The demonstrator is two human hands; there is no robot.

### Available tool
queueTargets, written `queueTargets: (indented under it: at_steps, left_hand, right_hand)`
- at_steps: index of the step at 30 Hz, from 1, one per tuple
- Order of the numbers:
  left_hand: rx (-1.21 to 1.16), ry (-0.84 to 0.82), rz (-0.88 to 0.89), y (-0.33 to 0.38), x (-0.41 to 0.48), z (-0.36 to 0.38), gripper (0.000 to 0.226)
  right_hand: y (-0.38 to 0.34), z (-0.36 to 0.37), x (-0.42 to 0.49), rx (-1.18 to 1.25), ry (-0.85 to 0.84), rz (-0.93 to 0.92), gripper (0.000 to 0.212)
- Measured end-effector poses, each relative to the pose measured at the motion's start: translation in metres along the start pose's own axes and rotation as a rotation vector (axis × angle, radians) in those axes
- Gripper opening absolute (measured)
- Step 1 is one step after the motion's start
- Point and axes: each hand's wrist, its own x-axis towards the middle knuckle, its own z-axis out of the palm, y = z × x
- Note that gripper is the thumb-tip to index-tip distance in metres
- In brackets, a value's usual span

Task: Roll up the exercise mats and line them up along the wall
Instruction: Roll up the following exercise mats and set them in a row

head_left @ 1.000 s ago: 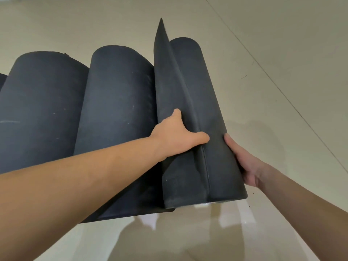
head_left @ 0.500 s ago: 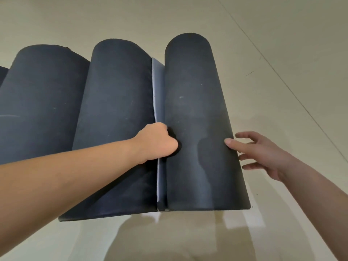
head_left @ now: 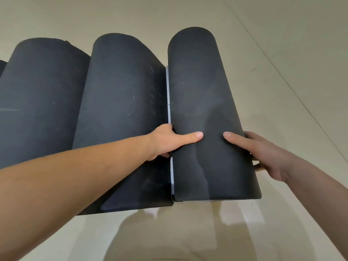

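Note:
A row of black rolled exercise mats stands side by side. The rightmost roll (head_left: 205,95) is the narrowest, with a thin pale edge showing along its left side. My left hand (head_left: 169,141) grips its left flank, fingers tucked into the gap between rolls and thumb laid across the front. My right hand (head_left: 258,151) holds the roll's right flank, thumb on the front and fingers wrapped behind. The middle roll (head_left: 122,110) touches it on the left, and a third roll (head_left: 39,102) stands further left.
Pale glossy floor tiles (head_left: 282,72) surround the mats, with grout lines running diagonally at the right. A sliver of another dark mat (head_left: 2,66) shows at the left border. Shadows fall on the surface below the rolls.
The loose flap that stood up from the right roll has closed against it. My left thumb moved onto the roll's front, and my right hand went from spread beside the roll to holding its flank.

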Motion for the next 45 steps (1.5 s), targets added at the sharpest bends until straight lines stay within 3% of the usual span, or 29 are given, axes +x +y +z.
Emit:
queueTargets:
  at_steps: [4,6,8,10,13,19,24,29,33,35,37,39,41,43,45]
  left_hand:
    - [0.299,0.143,0.239,0.011,-0.007,-0.001,0.104]
    - [0.395,0.106,0.197,0.016,-0.010,0.005,0.117]
    - [0.548,0.089,0.130,0.022,-0.012,0.001,0.131]
    - [0.682,0.117,0.096,0.030,-0.013,-0.009,0.123]
    - [0.674,0.150,0.133,0.036,-0.004,-0.015,0.078]
    - [0.742,0.151,0.114,0.021,0.012,-0.016,0.087]
    - [0.849,0.190,0.118,0.012,0.013,-0.006,0.092]
    - [0.705,0.241,0.124,0.011,0.010,-0.003,0.091]
    - [0.282,0.091,0.146,-0.013,0.008,-0.020,0.093]
    - [0.121,-0.010,0.116,-0.025,0.009,-0.028,0.079]
    - [0.106,-0.043,0.048,-0.021,0.008,-0.034,0.056]
    - [0.287,0.011,0.029,-0.004,0.002,-0.043,0.045]
    - [0.551,0.137,0.148,0.023,-0.007,-0.052,0.060]
    - [0.551,0.178,0.229,0.042,-0.014,-0.050,0.074]
    - [0.471,0.133,0.102,0.054,-0.022,-0.037,0.092]
  right_hand:
    - [0.002,0.015,-0.001,0.028,0.071,0.014,0.110]
    - [0.000,0.030,0.005,-0.005,0.101,-0.012,0.125]
    - [-0.006,0.038,0.011,-0.074,0.116,-0.062,0.123]
    - [-0.014,0.031,0.010,-0.092,0.071,-0.072,0.106]
    - [-0.010,0.010,0.014,-0.074,-0.019,-0.068,0.103]
    - [0.018,0.036,0.028,0.036,0.057,-0.160,0.147]
    - [0.022,0.041,0.040,0.034,0.026,-0.172,0.143]
    - [0.021,0.030,0.028,0.141,-0.101,-0.119,0.099]
    - [0.005,0.030,0.009,0.128,-0.073,-0.168,0.092]
    - [-0.007,0.032,-0.005,0.072,-0.067,-0.192,0.090]
    - [-0.017,0.032,-0.015,0.018,-0.072,-0.198,0.088]
    - [-0.021,0.032,-0.018,-0.030,-0.082,-0.204,0.097]
    - [-0.022,0.040,-0.018,-0.093,-0.063,-0.219,0.120]
    - [-0.018,0.051,-0.015,-0.177,-0.004,-0.196,0.140]
    - [-0.020,0.064,-0.015,-0.278,0.058,-0.169,0.143]
